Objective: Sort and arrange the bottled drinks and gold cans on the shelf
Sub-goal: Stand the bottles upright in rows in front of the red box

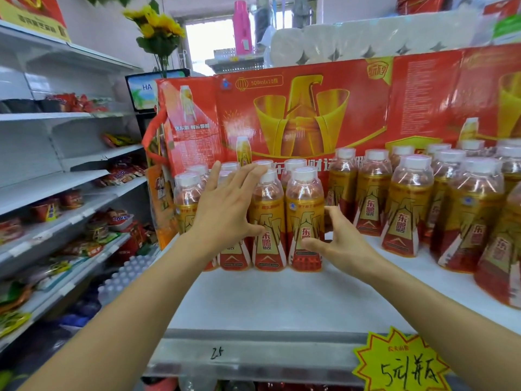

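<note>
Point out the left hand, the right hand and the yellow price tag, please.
left hand (222, 210), head view, back of the hand.
right hand (342, 244), head view, back of the hand.
yellow price tag (400, 365), head view, its handwritten face.

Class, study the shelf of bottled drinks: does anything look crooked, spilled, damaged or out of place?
Nothing is spilled or visibly damaged. The bottles all stand upright, but in two clusters with a gap between, and the right cluster sits unevenly. The left hand and right hand flank the left cluster.
</note>
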Motion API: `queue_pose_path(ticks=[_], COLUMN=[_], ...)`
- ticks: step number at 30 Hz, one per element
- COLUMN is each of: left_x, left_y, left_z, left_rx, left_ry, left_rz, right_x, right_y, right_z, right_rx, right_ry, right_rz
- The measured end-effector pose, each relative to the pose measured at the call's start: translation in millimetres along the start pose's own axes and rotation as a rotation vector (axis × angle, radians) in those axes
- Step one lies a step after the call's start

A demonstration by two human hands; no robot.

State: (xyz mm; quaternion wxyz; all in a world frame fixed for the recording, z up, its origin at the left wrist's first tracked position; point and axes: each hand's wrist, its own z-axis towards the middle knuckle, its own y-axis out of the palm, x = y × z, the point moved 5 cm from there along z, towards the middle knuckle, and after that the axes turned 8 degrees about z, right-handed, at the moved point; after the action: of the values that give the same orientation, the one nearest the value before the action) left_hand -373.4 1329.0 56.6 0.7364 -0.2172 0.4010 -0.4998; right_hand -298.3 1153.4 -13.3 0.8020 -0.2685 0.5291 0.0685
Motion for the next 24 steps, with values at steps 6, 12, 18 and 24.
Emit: queue_pose_path(ticks=[6,12,18,24], left_x=[-4.2,-1.5,1.2,2.1], left_y=[2.8,1.3,1.6,-3.4], left_z=[0.8,-0.6,-0.4,-0.9], left_rx=[0.031,0.032,0.014,-0.034], left_ry=[-0.001,-0.009,-0.029,-0.046], left_rz=[-0.052,-0.051,-0.053,-0.102], right_x=[-0.4,-1.1,-2.6,-11.8], right_y=[1.4,1.5,4.2,-12.3], right_z=[2.3,5.3,3.5,-2.6], right_rx=[-0.014,-0.023,-0.015,-0.094], right_ry=[0.009,0.011,0.019,0.017], right_rz=[-0.016,-0.036,-0.023,-0.149])
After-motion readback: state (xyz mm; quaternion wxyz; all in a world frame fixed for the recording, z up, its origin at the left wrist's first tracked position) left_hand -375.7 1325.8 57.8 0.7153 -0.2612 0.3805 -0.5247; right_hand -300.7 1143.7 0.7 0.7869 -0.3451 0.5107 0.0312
